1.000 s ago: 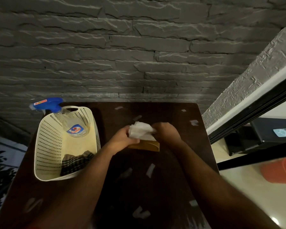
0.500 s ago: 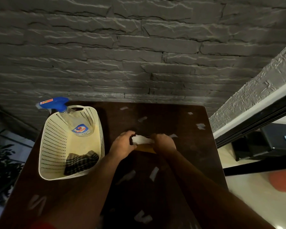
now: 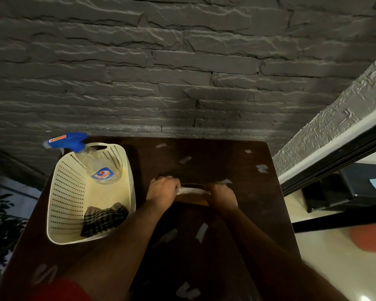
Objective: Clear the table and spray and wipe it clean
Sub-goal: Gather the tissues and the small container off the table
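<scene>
Both arms reach straight out over the middle of the bench [image 3: 237, 213], forearms angled in toward each other, backs of the hands up. The left hand [image 3: 164, 189] and right hand [image 3: 221, 195] are each curled tight, pinching opposite ends of a white wad of paper [image 3: 192, 190] that's stretched flat between them. That wad sits right on top of a small brown box [image 3: 191, 199], tan and cardboard-looking, mostly hidden under the knuckles, so I can't tell its full shape.

The bench top is dark brown, smooth and a bit glossy, pushed up against a rough grey stacked-stone wall [image 3: 182, 72] at its far edge. Little white paper scraps are scattered all over it: a few near the far edge like this one [image 3: 185, 159], one by the right edge [image 3: 261, 168], a couple between the forearms [image 3: 201, 232], and a crumpled one at the near edge [image 3: 187, 291].

Along the left edge there's a cream plastic basket [image 3: 63, 192] with rounded corners and rows of small holes in its walls. Inside it, a clear spray bottle [image 3: 100, 168] with a blue trigger head leans toward the far left corner, and a dark checked cloth [image 3: 104, 220] lies bunched at the near end. The basket is just beside the left forearm, not touching the hands.
</scene>
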